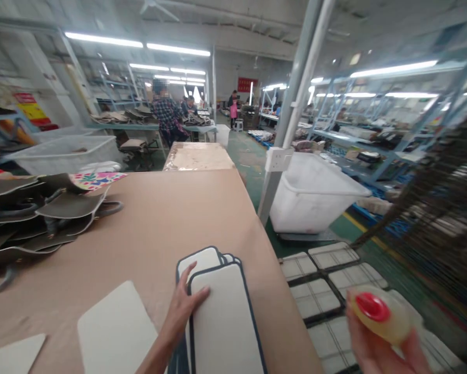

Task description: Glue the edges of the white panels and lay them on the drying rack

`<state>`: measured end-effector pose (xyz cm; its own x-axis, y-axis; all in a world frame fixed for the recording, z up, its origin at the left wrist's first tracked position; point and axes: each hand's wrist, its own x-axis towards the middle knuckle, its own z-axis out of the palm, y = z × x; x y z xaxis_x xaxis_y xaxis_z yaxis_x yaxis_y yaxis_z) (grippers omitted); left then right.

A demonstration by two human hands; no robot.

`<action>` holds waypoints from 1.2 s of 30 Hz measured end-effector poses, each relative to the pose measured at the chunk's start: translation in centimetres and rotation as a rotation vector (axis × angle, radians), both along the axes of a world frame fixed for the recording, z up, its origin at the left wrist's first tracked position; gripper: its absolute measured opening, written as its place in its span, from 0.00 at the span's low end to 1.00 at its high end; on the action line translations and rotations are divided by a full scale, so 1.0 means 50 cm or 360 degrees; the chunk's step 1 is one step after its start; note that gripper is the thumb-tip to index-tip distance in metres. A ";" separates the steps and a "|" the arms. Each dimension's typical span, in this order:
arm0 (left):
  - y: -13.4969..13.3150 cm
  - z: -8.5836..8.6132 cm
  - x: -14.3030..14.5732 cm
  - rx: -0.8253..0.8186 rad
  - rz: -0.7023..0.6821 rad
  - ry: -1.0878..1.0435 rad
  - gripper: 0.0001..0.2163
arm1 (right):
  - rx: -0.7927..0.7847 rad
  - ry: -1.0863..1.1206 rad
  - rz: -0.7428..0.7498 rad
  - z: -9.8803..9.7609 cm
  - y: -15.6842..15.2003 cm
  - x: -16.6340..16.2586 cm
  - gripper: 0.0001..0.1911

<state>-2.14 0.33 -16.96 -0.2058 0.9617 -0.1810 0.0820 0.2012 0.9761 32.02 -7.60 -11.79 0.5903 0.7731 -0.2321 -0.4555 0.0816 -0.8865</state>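
Note:
My left hand [183, 306] lies flat, fingers stretched, on a stack of white rounded panels with dark blue edging [225, 317] near the front of the brown table [159, 218]. My right hand [377, 345] is off the table's right side, fingers wrapped round a small yellowish bottle with a red cap [381, 311]. Its image is smeared by motion. Two plain white panels [116, 327] lie on the table left of the stack.
Dark grey bag pieces with handles [42, 218] are piled at the table's left. A white plastic bin [315, 197] stands by a grey post [295, 104] to the right. Checked white trays [327, 280] lie on the floor. People work at far benches [167, 117].

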 end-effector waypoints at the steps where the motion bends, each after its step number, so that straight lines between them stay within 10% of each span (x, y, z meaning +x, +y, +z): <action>1: -0.041 -0.010 0.017 -0.0099 0.0098 -0.0021 0.33 | 0.0041 0.0217 -0.0029 0.007 0.011 -0.001 0.26; 5: -0.154 -0.022 0.042 -0.0422 0.0340 -0.0046 0.24 | 0.0394 0.0688 0.0041 0.046 0.044 -0.008 0.23; 8: -0.163 0.051 0.029 -0.0369 0.0350 -0.0171 0.24 | 0.0613 0.0682 0.0203 0.077 0.042 -0.007 0.20; 13: -0.167 0.202 0.084 -0.0275 -0.0639 -0.0441 0.23 | 0.0775 0.0491 0.0364 0.138 0.007 0.035 0.24; 19: -0.158 0.275 0.227 -0.0174 -0.1811 -0.0124 0.20 | 0.0992 0.0087 0.0454 0.250 -0.055 0.131 0.28; 25: -0.142 0.396 0.299 0.0206 -0.2154 0.0674 0.17 | 0.1064 -0.0132 0.0600 0.316 -0.121 0.206 0.30; 36: -0.143 0.495 0.355 0.0216 -0.2713 0.0530 0.10 | 0.0666 -0.0108 0.0716 0.331 -0.117 0.191 0.37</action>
<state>15.60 -6.83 7.79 0.9597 0.1257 -0.2515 0.2809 -0.3916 0.8762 41.59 -13.43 4.76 0.1878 0.9672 0.1713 -0.4700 0.2416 -0.8490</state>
